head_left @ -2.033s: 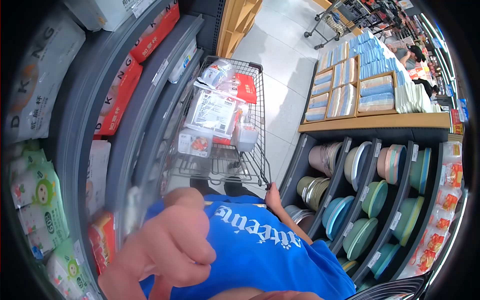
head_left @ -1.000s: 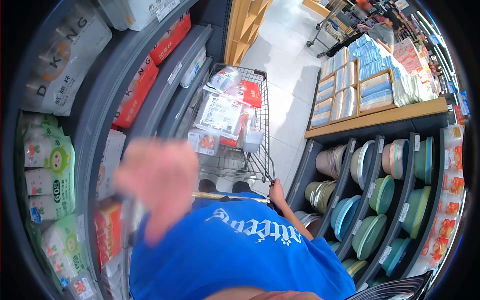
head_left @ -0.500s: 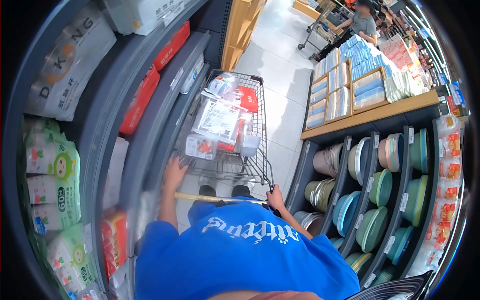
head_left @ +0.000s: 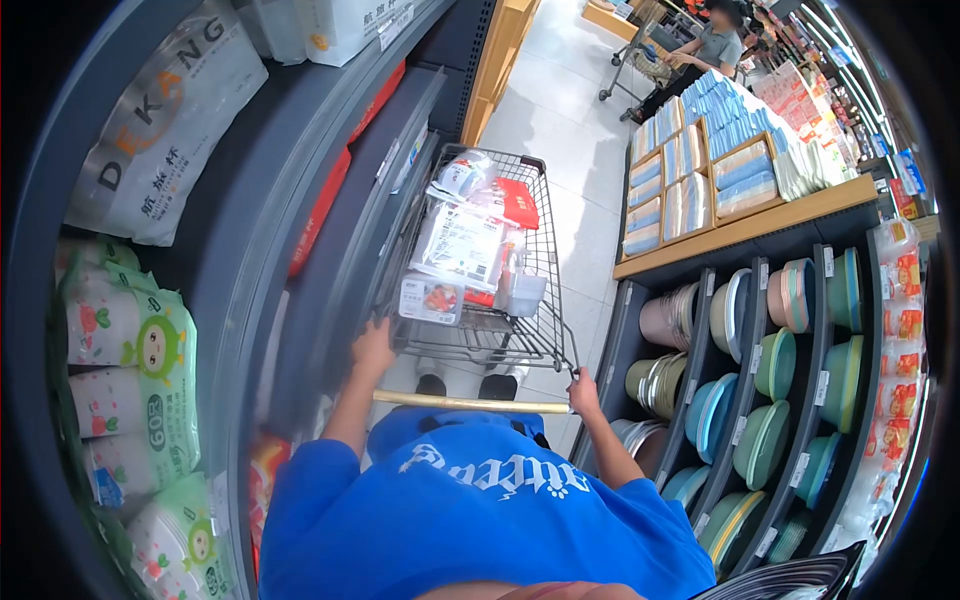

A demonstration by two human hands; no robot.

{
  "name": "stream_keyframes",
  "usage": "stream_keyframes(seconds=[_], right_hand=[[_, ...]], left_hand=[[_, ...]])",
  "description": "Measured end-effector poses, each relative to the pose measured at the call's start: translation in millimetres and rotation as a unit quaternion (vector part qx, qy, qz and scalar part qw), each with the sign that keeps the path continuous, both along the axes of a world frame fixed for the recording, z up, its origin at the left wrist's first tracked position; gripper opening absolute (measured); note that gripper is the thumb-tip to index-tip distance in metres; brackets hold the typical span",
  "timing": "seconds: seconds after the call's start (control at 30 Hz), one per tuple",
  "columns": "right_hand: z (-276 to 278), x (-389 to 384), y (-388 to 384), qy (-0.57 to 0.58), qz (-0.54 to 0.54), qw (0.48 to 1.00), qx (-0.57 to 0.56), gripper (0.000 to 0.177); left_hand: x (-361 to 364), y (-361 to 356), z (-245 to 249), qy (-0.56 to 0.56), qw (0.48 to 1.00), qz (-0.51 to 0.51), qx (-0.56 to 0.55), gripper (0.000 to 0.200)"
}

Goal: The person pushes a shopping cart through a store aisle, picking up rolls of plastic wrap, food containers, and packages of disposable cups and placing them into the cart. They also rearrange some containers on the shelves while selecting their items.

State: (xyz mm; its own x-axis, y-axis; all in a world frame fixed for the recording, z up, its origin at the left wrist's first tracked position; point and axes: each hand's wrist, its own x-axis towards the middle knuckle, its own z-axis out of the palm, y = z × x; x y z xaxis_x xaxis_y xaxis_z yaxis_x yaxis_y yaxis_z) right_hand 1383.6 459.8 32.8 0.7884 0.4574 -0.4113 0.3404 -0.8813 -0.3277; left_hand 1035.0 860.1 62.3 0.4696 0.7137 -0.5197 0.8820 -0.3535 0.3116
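Observation:
A dark wire shopping cart (head_left: pixel 556 290) stands in front of me. My left hand (head_left: pixel 373 346) is closed on its left rear corner, with the fingers partly hidden. My right hand (head_left: pixel 583 392) is wrapped round the cart's frame at the right rear. A pale tan bar (head_left: pixel 470 402) runs across between my wrists. In the basket lie a white printed package (head_left: pixel 458 243), a red package (head_left: pixel 515 203), a clear box with a red picture (head_left: pixel 431 299), a grey-white tub (head_left: pixel 524 293) and a plastic-wrapped item (head_left: pixel 466 174).
Close on the left are shelves with green-and-white cup packs (head_left: pixel 150 345) and a large white bag (head_left: pixel 165 120). On the right, a rack holds stacked basins (head_left: pixel 710 415) beneath folded towels (head_left: pixel 745 180). A person (head_left: pixel 715 45) with another cart (head_left: pixel 635 65) is at the far end.
The cart and both my hands have shifted to the right in view, and the tan bar lies more level. The left shelves appear nearer. The far person's arm has moved.

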Motion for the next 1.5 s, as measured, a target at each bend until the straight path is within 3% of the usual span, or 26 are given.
stream_keyframes(seconds=[0.1, 0.37, 0.63, 0.83, 1.0, 1.4, 1.5], right_hand=[[0.2, -0.7, -1.7, 0.013, -0.015, 1.0, 0.004, 0.03], [23.4, -14.3, 8.9, -0.036, 0.0, 0.999, -0.031, 0.03], [68.3, -30.9, 29.5, -0.017, -0.009, 0.998, -0.06, 0.041], [90.9, -37.4, 38.9, 0.018, -0.002, 0.993, -0.115, 0.071], [89.4, -41.3, 33.9, 0.004, 0.038, 0.997, -0.073, 0.084], [84.3, -40.5, 6.3, -0.008, 0.07, 0.995, -0.071, 0.093], [81.5, -43.7, 1.6, -0.01, 0.079, 0.995, -0.067, 0.094]], left_hand=[[-0.1, -0.5, 10.2, -0.022, 1.0, 0.008, -0.007, 0.062], [-15.7, -1.9, -21.6, -0.048, 0.999, -0.007, -0.018, 0.054], [-27.6, -14.5, -9.7, -0.078, 0.997, -0.007, -0.011, 0.043], [-36.6, -24.6, -10.3, -0.099, 0.994, -0.003, -0.036, 0.034], [-45.8, -30.7, -31.6, -0.19, 0.981, 0.038, -0.025, 0.027], [-54.3, -66.6, -9.7, -0.129, 0.991, 0.018, -0.04, 0.03], [-63.3, -75.0, -18.5, -0.146, 0.989, 0.007, -0.012, 0.045]])
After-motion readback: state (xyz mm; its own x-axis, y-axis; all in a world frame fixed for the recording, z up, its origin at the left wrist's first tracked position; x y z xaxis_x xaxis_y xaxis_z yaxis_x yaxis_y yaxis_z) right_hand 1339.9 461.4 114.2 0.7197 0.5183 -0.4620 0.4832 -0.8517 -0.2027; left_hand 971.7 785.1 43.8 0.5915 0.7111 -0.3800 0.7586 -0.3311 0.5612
